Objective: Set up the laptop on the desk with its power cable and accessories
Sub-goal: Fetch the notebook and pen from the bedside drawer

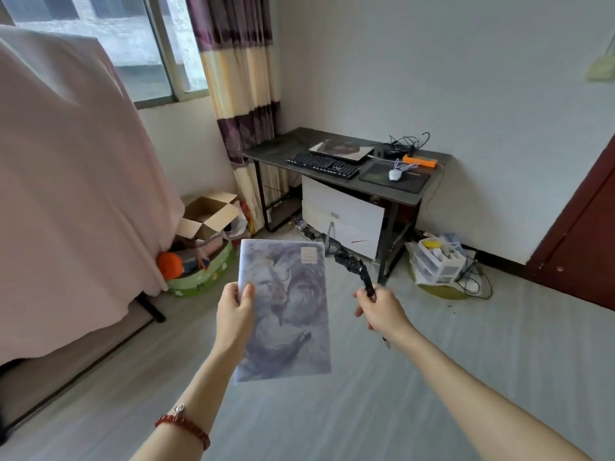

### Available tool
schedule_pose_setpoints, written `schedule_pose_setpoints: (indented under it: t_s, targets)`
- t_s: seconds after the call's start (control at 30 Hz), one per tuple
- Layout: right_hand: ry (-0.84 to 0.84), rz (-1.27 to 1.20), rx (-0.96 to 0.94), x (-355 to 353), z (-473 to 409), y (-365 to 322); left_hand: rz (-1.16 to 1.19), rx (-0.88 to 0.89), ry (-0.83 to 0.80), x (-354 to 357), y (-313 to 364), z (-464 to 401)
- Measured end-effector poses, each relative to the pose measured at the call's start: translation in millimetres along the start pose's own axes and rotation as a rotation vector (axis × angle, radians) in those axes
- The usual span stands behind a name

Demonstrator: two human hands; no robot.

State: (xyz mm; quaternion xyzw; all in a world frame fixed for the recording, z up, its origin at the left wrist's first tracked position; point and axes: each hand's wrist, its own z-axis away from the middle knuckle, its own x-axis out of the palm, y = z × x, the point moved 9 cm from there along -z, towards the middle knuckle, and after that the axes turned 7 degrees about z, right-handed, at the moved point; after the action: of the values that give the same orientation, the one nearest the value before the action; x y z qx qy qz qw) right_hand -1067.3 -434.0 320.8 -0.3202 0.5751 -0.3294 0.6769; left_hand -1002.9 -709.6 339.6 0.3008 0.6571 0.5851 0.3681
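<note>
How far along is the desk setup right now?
Done: closed laptop, keyboard and mouse on its pad already sit on the desk. In hand: left hand holds a notebook, right hand a black pen. Left: carry both over, open laptop; cable connection unclear.

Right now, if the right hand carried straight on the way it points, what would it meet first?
Probably the desk's front leg. The right hand, gripping a dark pen-like object, aims up-left toward the white panel under the desk. Only bare floor lies between, though depth is unclear.

White walls [432, 61], grey floor [432, 361], daylit window [133, 44], striped curtain [239, 68].
</note>
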Motion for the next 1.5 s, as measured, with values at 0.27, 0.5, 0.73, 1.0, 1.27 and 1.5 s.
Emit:
schedule_pose_setpoints:
  t_s: [0.27,0.5,0.73,1.0,1.27,1.5]
  targets:
    - [0.104,0.407,-0.315,51,-277,-129,-0.145,0.044,-0.156,66,-11,-271]
    - [-0.168,0.366,-0.374,92,-464,-188,-0.548,0.213,-0.533,169,6,-451]
    - [-0.189,0.1,-0.4,111,-679,-217,-0.465,0.299,-0.383,255,2,-659]
    - [0.142,0.182,-0.785,126,-869,-330,0.751,-0.761,-0.257,334,-42,-883]
    - [-0.069,0.353,-0.809,230,-1055,-337,0.514,-0.669,-0.234,343,-111,-1098]
    - [-0.049,0.631,-0.233,288,-1239,-270,-0.139,-0.331,-0.193,300,-147,-1282]
